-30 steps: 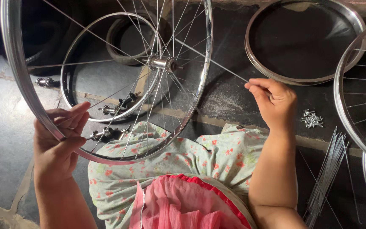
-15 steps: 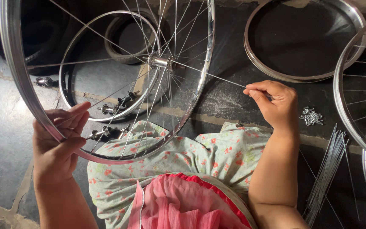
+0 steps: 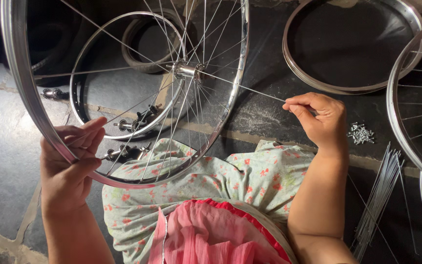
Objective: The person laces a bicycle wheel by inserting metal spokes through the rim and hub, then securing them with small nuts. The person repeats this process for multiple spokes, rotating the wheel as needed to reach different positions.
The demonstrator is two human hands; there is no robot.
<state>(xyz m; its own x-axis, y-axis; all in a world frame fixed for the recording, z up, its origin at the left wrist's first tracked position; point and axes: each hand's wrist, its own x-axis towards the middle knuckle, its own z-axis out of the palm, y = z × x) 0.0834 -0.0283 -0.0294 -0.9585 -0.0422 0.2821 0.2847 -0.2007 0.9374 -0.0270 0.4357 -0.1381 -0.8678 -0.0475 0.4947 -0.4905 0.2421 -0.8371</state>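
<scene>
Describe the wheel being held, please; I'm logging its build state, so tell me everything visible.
The wheel is a shiny silver metal rim laced with thin spokes to a central hub. It stands tilted over the person's lap. The left hand holds its lower rim; the right hand pinches one spoke that sticks out past the rim.

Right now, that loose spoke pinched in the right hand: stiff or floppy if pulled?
Probably springy rather than floppy: the spoke runs straight from the hub to the right hand without sagging. It looks thin, so likely light and easy to bend. The bare metal may slip in a light pinch.
</scene>
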